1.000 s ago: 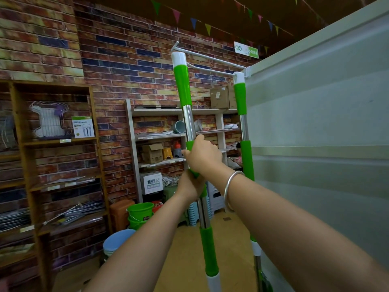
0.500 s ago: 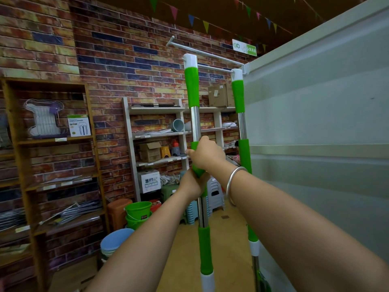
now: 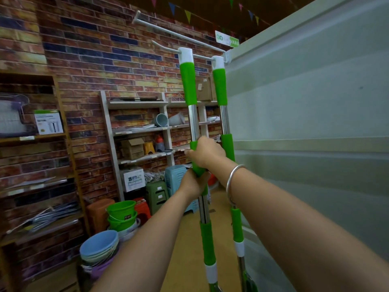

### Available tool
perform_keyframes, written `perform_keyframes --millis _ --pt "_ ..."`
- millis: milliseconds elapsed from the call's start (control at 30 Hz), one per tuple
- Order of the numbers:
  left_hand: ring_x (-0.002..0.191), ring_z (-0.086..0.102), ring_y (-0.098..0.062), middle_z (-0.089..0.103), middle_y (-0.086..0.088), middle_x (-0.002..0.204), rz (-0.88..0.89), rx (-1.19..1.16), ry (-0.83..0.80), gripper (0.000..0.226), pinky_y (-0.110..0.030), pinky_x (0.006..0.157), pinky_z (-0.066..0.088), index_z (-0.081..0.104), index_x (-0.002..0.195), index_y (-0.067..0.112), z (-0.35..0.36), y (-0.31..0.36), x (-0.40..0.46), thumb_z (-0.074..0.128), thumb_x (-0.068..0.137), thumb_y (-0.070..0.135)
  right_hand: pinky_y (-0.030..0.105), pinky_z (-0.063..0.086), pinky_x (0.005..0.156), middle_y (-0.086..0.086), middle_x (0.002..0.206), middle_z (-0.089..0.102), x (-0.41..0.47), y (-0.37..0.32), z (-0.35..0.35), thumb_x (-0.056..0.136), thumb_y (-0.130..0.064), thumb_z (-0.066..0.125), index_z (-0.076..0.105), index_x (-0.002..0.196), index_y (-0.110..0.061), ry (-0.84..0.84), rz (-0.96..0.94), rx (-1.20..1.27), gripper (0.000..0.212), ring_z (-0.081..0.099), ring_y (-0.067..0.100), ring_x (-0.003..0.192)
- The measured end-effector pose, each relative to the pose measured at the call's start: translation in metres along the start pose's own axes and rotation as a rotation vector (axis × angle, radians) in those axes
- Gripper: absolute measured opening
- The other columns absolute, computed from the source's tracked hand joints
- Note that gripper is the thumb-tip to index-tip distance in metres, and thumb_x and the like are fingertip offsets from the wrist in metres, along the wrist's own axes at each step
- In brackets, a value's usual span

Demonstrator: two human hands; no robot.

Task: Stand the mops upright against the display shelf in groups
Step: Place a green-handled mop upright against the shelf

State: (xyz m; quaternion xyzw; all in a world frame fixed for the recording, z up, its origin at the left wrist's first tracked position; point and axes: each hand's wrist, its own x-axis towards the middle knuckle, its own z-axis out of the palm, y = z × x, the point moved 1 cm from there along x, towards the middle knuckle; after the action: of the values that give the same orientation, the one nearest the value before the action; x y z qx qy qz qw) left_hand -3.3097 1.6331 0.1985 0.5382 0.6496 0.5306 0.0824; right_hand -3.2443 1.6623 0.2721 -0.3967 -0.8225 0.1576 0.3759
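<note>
Two green-and-steel mops stand upright in front of me. My right hand [image 3: 205,153] grips the green middle sleeve of the nearer mop [image 3: 189,85], and my left hand [image 3: 193,183] grips the same handle just below. The second mop [image 3: 220,87] stands right of it, leaning against the grey display shelf panel [image 3: 305,114]. Both white-capped tops reach the white hanging rails [image 3: 168,31] that jut from the panel. The mop heads are cut off at the bottom edge.
Stacked green buckets [image 3: 121,213], a pile of blue basins [image 3: 99,245] and plastic stools [image 3: 157,194] crowd the floor on the left. A white shelf unit [image 3: 139,127] stands at the brick wall, a wooden shelf [image 3: 31,138] at far left. A strip of bare floor [image 3: 185,239] runs alongside the panel.
The held mop has moved to the right, closer to the second mop and the panel. Both hands stayed on its handle.
</note>
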Motion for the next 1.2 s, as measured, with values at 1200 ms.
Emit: perform_keyframes --millis 1200 --pt "0.068 0.049 -0.02 0.05 0.0 0.07 -0.172 0.716 -0.263 0.033 -0.032 0.057 0.034 0.044 0.071 0.019 0.034 -0.029 -0.074 0.049 0.09 0.046 0.037 0.045 0.066 0.011 0.092 0.063 -0.062 0.12 0.017 0.093 -0.052 0.038 0.055 0.097 -0.009 -0.011 0.09 -0.233 0.046 0.062 0.029 0.086"
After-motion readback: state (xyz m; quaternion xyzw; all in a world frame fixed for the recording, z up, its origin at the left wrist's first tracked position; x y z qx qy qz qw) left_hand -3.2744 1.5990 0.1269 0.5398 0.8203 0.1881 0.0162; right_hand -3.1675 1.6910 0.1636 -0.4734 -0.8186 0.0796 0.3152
